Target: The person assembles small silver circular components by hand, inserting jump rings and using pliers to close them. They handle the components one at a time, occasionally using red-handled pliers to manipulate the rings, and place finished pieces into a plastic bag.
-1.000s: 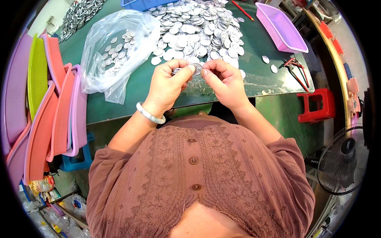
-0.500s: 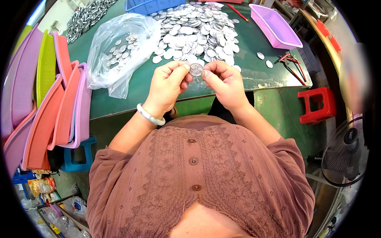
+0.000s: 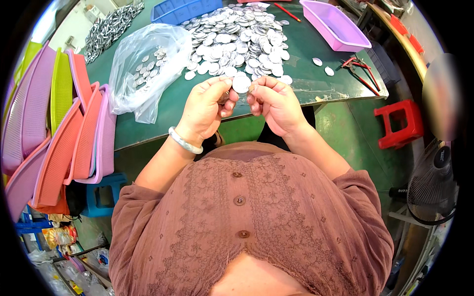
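Above the table's near edge, a round silvery metal disc point(image 3: 241, 84) is held up between my two hands, its pale, bright face showing. My left hand point(image 3: 207, 104), with a pale bangle at the wrist, pinches the disc's left edge between thumb and fingers. A small dark brownish thing shows among its curled fingers, too hidden to name. My right hand point(image 3: 277, 104) is closed, thumb and forefinger pinched at the disc's right edge. Just beyond, a large heap of similar discs point(image 3: 237, 42) spreads over the green table point(image 3: 306, 74). A clear plastic bag point(image 3: 170, 61) left of it contains several discs.
Stacked pink, purple and green plastic baskets point(image 3: 61, 123) crowd the left. A blue bin point(image 3: 185, 11), a pile of small metal parts point(image 3: 111, 32) and a purple tray point(image 3: 338, 27) line the back. Red-handled pliers point(image 3: 363, 74) lie right. A red stool point(image 3: 401, 123) and fan point(image 3: 434, 185) stand beyond.
The disc between my hands showed a darker, patterned face and now shows a pale, bright one. My hands have barely moved; the view has shifted slightly.
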### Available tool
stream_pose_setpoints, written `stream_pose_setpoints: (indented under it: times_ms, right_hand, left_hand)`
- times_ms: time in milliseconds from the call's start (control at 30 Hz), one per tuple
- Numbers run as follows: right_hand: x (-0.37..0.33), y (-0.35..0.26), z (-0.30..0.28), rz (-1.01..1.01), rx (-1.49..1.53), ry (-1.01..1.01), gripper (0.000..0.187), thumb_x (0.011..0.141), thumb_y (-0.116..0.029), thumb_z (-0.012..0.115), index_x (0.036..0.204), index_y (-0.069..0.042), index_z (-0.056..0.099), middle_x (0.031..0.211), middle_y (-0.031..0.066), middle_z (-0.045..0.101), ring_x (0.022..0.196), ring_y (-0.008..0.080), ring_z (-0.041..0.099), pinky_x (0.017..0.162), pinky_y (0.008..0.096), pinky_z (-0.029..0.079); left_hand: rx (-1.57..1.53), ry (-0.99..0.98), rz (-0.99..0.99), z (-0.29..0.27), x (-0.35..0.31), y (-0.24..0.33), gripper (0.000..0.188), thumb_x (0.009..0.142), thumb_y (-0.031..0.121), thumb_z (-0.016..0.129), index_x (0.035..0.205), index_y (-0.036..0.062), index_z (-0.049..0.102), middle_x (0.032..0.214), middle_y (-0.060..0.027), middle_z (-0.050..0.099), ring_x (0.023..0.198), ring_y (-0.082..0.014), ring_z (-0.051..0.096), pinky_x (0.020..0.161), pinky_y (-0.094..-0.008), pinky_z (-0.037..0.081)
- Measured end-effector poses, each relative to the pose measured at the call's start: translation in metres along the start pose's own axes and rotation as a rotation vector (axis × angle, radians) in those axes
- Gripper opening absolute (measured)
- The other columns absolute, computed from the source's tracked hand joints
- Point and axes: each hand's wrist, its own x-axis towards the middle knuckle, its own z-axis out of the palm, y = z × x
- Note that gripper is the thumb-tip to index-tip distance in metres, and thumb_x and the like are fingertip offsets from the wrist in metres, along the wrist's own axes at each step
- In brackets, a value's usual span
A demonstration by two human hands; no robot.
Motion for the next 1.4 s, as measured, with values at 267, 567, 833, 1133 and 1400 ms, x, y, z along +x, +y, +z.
stream_pose_setpoints:
  times_ms: [267,567,833,1133,1400]
  right_hand:
    - [-0.004,-0.001,-0.006,-0.009,0.058,0.001,0.007,0.079,-0.011,0.057,0.078,-0.004,0.056,0.065,0.0025,0.055,0.052,0.0077,0.047,0.048,0.0203,0.037]
    - [-0.011,-0.005,-0.013,-0.066,0.054,-0.027,0.01,0.082,-0.012,0.055,0.083,-0.003,0.058,0.069,0.0035,0.057,0.055,0.0079,0.049,0.05,0.0196,0.039]
    - [-0.011,-0.005,-0.028,-0.068,0.08,-0.056,0.012,0.082,-0.012,0.054,0.088,-0.002,0.058,0.071,0.0041,0.058,0.056,0.0087,0.05,0.051,0.0198,0.041]
    - [-0.004,-0.008,-0.058,-0.182,-0.45,-0.094,0.014,0.081,-0.008,0.052,0.09,0.001,0.058,0.074,0.0023,0.058,0.063,0.0061,0.051,0.056,0.0191,0.041]
    - [0.024,-0.032,-0.116,-0.485,-0.984,0.186,0.012,0.08,-0.005,0.053,0.088,0.001,0.059,0.07,-0.0004,0.055,0.061,0.0038,0.045,0.054,0.0202,0.038]
  left_hand:
    - [-0.052,-0.001,-0.019,0.01,-0.001,-0.003,0.011,0.085,0.013,0.049,0.087,0.0035,0.054,0.069,-0.0031,0.055,0.054,-0.0096,0.046,0.048,-0.0201,0.035]
    - [-0.005,0.073,-0.001,0.019,0.001,-0.006,0.009,0.082,0.008,0.053,0.09,0.0038,0.053,0.067,-0.0044,0.055,0.052,-0.0097,0.048,0.045,-0.0194,0.035]
    - [0.048,0.126,-0.009,0.028,0.002,-0.009,0.008,0.081,0.008,0.054,0.088,0.0039,0.053,0.066,-0.0043,0.055,0.051,-0.0096,0.047,0.045,-0.0194,0.034]
    - [0.105,0.172,-0.089,0.032,0.007,-0.021,0.008,0.083,0.014,0.053,0.084,0.0055,0.052,0.07,-0.0029,0.052,0.058,-0.0091,0.046,0.048,-0.0193,0.035]
    - [-0.117,0.203,-0.181,0.027,0.035,-0.039,0.012,0.082,0.016,0.052,0.084,0.0034,0.053,0.082,-0.0098,0.058,0.067,-0.0151,0.054,0.056,-0.0221,0.046]
